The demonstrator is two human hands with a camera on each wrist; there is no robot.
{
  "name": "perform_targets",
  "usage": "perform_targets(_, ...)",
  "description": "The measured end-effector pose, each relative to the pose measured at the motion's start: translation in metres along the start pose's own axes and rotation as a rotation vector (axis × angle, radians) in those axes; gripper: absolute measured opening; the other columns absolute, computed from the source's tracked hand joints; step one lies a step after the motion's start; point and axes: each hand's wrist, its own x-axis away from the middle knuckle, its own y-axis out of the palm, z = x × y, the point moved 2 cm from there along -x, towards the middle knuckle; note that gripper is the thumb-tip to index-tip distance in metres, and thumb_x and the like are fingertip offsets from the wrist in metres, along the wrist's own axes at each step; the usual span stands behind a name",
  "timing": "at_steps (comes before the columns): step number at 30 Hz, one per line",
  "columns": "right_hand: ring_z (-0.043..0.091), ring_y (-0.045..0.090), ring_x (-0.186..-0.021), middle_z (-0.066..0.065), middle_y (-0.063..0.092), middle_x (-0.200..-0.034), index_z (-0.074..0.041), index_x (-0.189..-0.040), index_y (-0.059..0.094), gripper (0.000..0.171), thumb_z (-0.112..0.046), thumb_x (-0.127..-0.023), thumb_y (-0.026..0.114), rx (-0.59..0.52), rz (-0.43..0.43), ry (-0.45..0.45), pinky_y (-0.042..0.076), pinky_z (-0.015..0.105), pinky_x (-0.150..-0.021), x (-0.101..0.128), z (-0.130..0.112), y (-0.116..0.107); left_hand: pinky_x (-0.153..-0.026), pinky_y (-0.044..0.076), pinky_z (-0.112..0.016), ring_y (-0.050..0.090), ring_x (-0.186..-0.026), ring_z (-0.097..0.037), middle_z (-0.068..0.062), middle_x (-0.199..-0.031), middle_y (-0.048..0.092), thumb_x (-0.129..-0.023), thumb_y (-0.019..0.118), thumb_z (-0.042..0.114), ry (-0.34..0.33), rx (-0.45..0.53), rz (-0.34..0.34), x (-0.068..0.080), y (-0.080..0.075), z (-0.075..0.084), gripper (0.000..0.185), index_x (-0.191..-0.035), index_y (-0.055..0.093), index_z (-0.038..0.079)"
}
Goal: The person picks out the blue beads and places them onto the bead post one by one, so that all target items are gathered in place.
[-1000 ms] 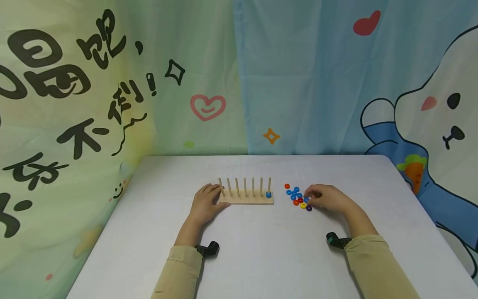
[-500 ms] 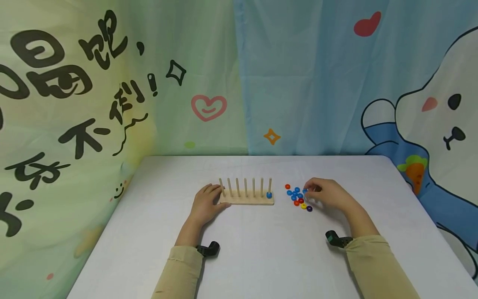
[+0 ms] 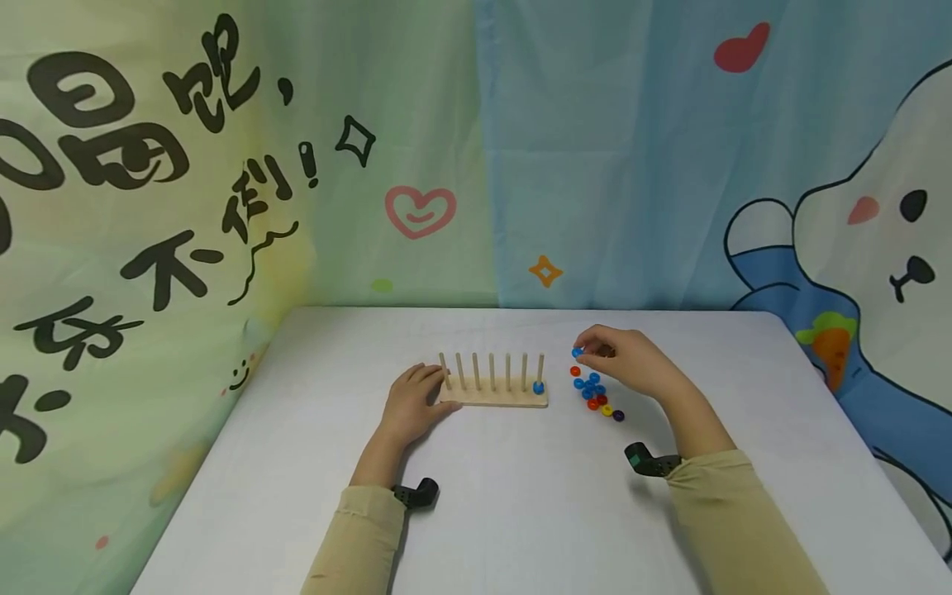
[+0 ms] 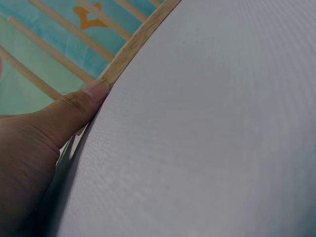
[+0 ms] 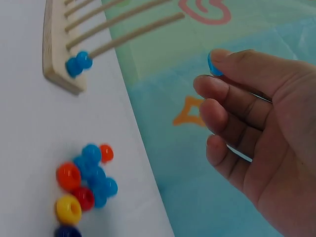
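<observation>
A wooden peg board (image 3: 494,397) with several upright pegs stands on the table. My left hand (image 3: 409,405) holds its left end, with the thumb (image 4: 81,106) along the front edge and the other fingers partly hidden behind. Blue beads (image 5: 78,64) sit at the foot of the rightmost peg. Between thumb and index finger, my right hand (image 3: 628,359) pinches a blue bead (image 3: 577,352), raised above the table to the right of the board. In the right wrist view, only a sliver of that held bead (image 5: 213,65) shows past the thumb.
Loose beads lie right of the board: several blue ones (image 3: 589,390), a yellow one (image 3: 606,410), a dark one (image 3: 619,416), and some red and orange (image 3: 575,371). A white cloth covers the table (image 3: 521,496). A printed curtain (image 3: 565,149) hangs behind it.
My right hand has lifted a blue bead from the right side of the pile and moved up and left with it. The left hand stays on the board.
</observation>
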Motion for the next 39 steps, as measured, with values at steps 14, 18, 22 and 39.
perform_targets(14,0.017,0.059,-0.086,-0.001,0.066,-0.097,-0.021,-0.113,0.066,0.018,-0.029,-0.096,0.066,-0.045,-0.049,-0.042,0.054,0.029,-0.070,-0.020,-0.030,0.013,-0.118,0.033,-0.053,0.043,-0.140,-0.033,-0.008,-0.142,0.057,-0.084,0.073,0.052,-0.025,-0.001,-0.027,0.001,0.001,-0.001,0.069,-0.138,0.058,0.012)
perform_targets(18,0.018,0.059,-0.088,-0.001,0.067,-0.098,-0.022,-0.112,0.066,0.018,-0.028,-0.096,0.066,-0.068,-0.063,-0.048,0.054,0.029,-0.070,-0.024,-0.036,0.017,-0.119,0.033,-0.054,0.042,-0.140,-0.033,-0.007,-0.142,0.057,-0.084,0.073,0.052,-0.024,0.005,-0.022,0.001,0.000,0.000,0.069,-0.138,0.059,0.012)
perform_targets(22,0.018,0.059,-0.090,-0.001,0.067,-0.098,-0.022,-0.111,0.066,0.017,-0.027,-0.096,0.067,-0.075,-0.078,-0.049,0.054,0.029,-0.071,-0.026,-0.038,0.021,-0.119,0.033,-0.053,0.043,-0.140,-0.033,-0.007,-0.142,0.057,-0.084,0.073,0.052,-0.020,0.006,-0.020,0.001,0.000,0.000,0.069,-0.138,0.059,0.012)
perform_targets(39,0.015,0.059,-0.089,-0.003,0.066,-0.096,-0.021,-0.109,0.065,0.016,-0.029,-0.095,0.068,-0.079,-0.106,-0.029,0.050,0.032,-0.075,-0.025,-0.012,0.058,-0.119,0.033,-0.053,0.043,-0.140,-0.034,-0.008,-0.142,0.057,-0.084,0.074,0.050,-0.006,0.013,-0.004,0.001,0.001,-0.001,0.068,-0.137,0.059,0.011)
